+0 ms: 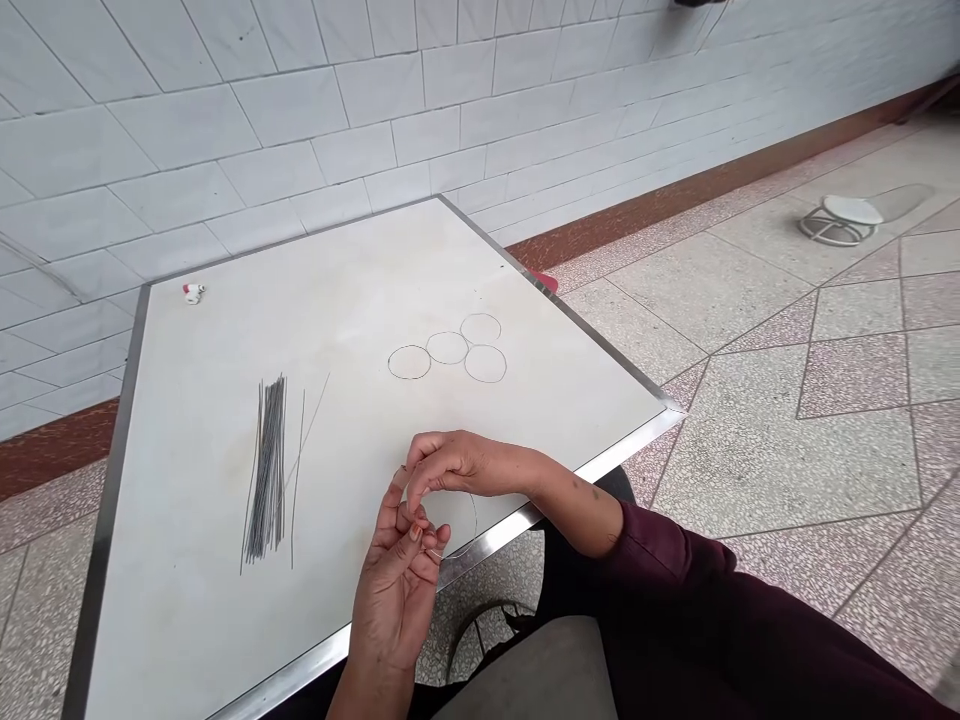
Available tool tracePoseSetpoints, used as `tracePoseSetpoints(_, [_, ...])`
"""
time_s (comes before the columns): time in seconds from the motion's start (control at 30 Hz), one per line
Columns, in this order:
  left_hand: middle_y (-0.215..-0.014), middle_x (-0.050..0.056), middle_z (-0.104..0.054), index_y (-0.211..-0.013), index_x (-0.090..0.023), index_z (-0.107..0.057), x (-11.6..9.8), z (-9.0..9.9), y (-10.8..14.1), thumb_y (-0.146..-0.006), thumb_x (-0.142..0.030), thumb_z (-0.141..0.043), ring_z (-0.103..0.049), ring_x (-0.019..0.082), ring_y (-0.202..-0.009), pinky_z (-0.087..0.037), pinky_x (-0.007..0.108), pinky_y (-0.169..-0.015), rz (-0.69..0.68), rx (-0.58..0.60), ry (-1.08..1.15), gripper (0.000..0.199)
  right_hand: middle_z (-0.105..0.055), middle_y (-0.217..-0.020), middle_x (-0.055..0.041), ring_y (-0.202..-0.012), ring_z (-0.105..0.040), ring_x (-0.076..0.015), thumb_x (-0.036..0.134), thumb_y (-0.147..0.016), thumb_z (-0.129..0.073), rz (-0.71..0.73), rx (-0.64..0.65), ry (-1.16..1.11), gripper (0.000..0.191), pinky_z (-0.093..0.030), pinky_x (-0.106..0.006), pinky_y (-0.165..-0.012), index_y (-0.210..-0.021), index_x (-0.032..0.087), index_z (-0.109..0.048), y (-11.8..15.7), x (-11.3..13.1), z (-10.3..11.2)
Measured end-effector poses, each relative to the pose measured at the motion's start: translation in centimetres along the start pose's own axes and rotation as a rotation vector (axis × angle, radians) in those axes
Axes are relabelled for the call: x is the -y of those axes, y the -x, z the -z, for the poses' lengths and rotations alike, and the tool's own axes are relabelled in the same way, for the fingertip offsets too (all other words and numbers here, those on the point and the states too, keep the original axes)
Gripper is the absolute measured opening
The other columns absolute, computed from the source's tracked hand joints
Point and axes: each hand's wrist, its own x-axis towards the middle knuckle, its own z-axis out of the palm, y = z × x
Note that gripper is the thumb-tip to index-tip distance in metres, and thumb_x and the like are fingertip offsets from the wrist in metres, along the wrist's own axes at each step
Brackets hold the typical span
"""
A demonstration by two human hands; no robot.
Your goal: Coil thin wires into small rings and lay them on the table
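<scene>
We are finding the left hand (397, 590) raised just above the near metal edging (330, 645) of a white-topped table (375, 260), its fingers (391, 525) curled narrow and pinching a thin wire ring (475, 520) at the lower left of the ring's curve. The ring is standing clear of neither hand, hanging just over the table's surface near that edge.

We are also recording the right hand (469, 465) reaching in from a maroon sleeve (660, 550), its fingers (424, 455) arched narrow, with the tips bearing down close to the left hand's fingers. We cannot tell whether they are gripping the wire.

Four similar wire rings (448, 347) are lying in a touching cluster on the tabletop, beyond both hands. A bundle of straight grey wires (270, 470) is lying to the left of the hands, with several loose wires (304, 480) spreading just beside it. A small red-and-white object (193, 293) is sitting near the far left corner. A tiled wall (285, 110) is running behind the table.
</scene>
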Motion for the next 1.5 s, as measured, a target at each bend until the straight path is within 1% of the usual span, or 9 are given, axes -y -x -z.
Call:
tracePoseSetpoints(0.07, [-0.078,-0.004,-0.062,-0.119,-0.025,-0.066,-0.1,0.1,0.2,-0.070,-0.009,-0.079,-0.060,0.007,-0.068,-0.055,0.027,-0.084,-0.025,0.021,0.001,0.053,-0.057,-0.102,-0.0043,-0.093,-0.059,-0.0120,0.030,-0.098,-0.053,-0.049,-0.036,-0.028,0.020,-0.050,-0.025,-0.082,-0.105,0.021,-0.069,-0.1,-0.2,-0.1])
tracePoseSetpoints(0.17, [-0.081,-0.005,-0.061,-0.125,-0.027,-0.063,-0.5,0.0,0.4,-0.073,-0.008,-0.076,-0.060,0.005,-0.067,-0.054,0.027,-0.085,-0.073,0.021,0.018,0.057,-0.059,-0.096,-0.0045,-0.085,-0.058,-0.0133,0.042,-0.098,-0.050,-0.179,-0.146,-0.187,0.029,-0.049,-0.023,-0.066,-0.116,0.020,-0.058,0.3,-0.8,-0.4])
tracePoseSetpoints(0.3, [-0.081,-0.006,-0.062,-0.128,-0.025,-0.061,-1.0,0.0,0.4,-0.072,-0.004,-0.076,-0.061,0.005,-0.068,-0.055,0.026,-0.084,-0.147,-0.005,0.062,0.062,-0.060,-0.078,-0.0023,-0.069,-0.057,-0.0122,0.053,-0.100,-0.037,-0.284,-0.143,-0.436,0.040,-0.045,-0.023,-0.058,-0.106,0.016,-0.054,1.1,-1.4,-0.9])
tracePoseSetpoints(0.43, [-0.081,-0.005,-0.063,-0.128,-0.024,-0.061,-1.0,0.2,0.3,-0.071,-0.002,-0.075,-0.061,0.005,-0.068,-0.056,0.023,-0.080,-0.178,-0.002,0.073,0.063,-0.058,-0.070,0.0004,-0.061,-0.055,-0.0104,0.051,-0.098,-0.046,-0.311,-0.148,-0.525,0.036,-0.043,-0.021,-0.055,-0.099,0.017,-0.054,1.2,-1.1,-1.4])
tracePoseSetpoints(0.73, [-0.077,-0.006,-0.062,-0.126,-0.024,-0.062,-0.9,0.4,0.2,-0.067,-0.002,-0.077,-0.060,0.005,-0.065,-0.057,0.021,-0.077,-0.161,0.009,0.075,0.065,-0.055,-0.068,0.0027,-0.058,-0.052,-0.0092,0.048,-0.097,-0.050,-0.285,-0.184,-0.491,0.031,-0.043,-0.021,-0.054,-0.093,0.017,-0.052,1.0,-1.2,-1.5])
tracePoseSetpoints(0.9, [-0.074,-0.006,-0.061,-0.125,-0.025,-0.063,-1.1,0.5,-0.1,-0.063,0.001,-0.078,-0.060,0.006,-0.065,-0.057,0.020,-0.076,-0.181,-0.019,0.075,0.069,-0.056,-0.071,0.0020,-0.059,-0.053,-0.0092,0.048,-0.097,-0.050,-0.279,-0.177,-0.456,0.031,-0.043,-0.022,-0.055,-0.092,0.018,-0.051,1.0,-1.5,-1.6])
tracePoseSetpoints(1.1, [-0.079,-0.004,-0.064,-0.122,-0.024,-0.065,-0.9,0.4,0.0,-0.070,-0.004,-0.077,-0.063,0.006,-0.070,-0.057,0.024,-0.082,-0.221,-0.081,0.071,0.057,-0.055,-0.078,0.0007,-0.065,-0.054,-0.0100,0.049,-0.097,-0.049,-0.289,-0.205,-0.407,0.032,-0.045,-0.023,-0.058,-0.102,0.018,-0.052,1.0,-0.8,-1.8])
tracePoseSetpoints(1.3, [-0.083,-0.001,-0.066,-0.120,-0.024,-0.065,-0.9,0.1,-0.1,-0.075,-0.009,-0.076,-0.067,0.012,-0.083,-0.057,0.028,-0.085,-0.250,-0.148,-0.026,0.049,-0.054,-0.076,0.0022,-0.064,-0.052,-0.0090,0.037,-0.096,-0.053,-0.376,-0.276,-0.252,0.018,-0.041,-0.020,-0.053,-0.100,0.020,-0.054,1.1,0.0,-1.6])
tracePoseSetpoints(1.5, [-0.091,0.004,-0.069,-0.110,-0.022,-0.066,-0.5,0.2,-2.4,-0.082,-0.006,-0.067,-0.070,0.016,-0.092,-0.057,0.035,-0.091,-0.223,-0.187,-0.101,0.033,-0.058,-0.074,0.0028,-0.058,-0.055,-0.0089,0.030,-0.090,-0.056,-0.532,-0.432,-0.133,0.010,-0.043,-0.020,-0.050,-0.091,0.020,-0.056,0.8,-1.5,-1.7])
